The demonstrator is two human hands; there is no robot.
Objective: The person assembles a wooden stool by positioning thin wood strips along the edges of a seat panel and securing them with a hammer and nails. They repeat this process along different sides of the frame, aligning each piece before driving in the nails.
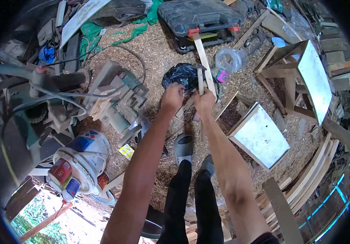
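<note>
My right hand (pixel 204 101) is wrapped round the wooden handle of a hammer (pixel 200 79). The hammer's dark head points away from me, and the handle's end shows below my fist. A crumpled black plastic bag (pixel 181 75) lies on the ground beside the hammer head. My left hand (pixel 173 96) is at the bag's near edge with its fingers curled together; what they pinch, if anything, is hidden. Just right of the hammer, a pale wooden strip (pixel 205 63) runs from a black tool case (pixel 199 18) down toward my right hand.
Two wooden stools with white tops, one nearer (pixel 260 136) and one farther (pixel 315 81), lie tipped at the right. A clear plastic container (pixel 228 59) is beyond my right hand. Machinery and wood offcuts (pixel 111 91) stand left, with a white bucket (pixel 87 152) carrying cans. Wood shavings cover the ground.
</note>
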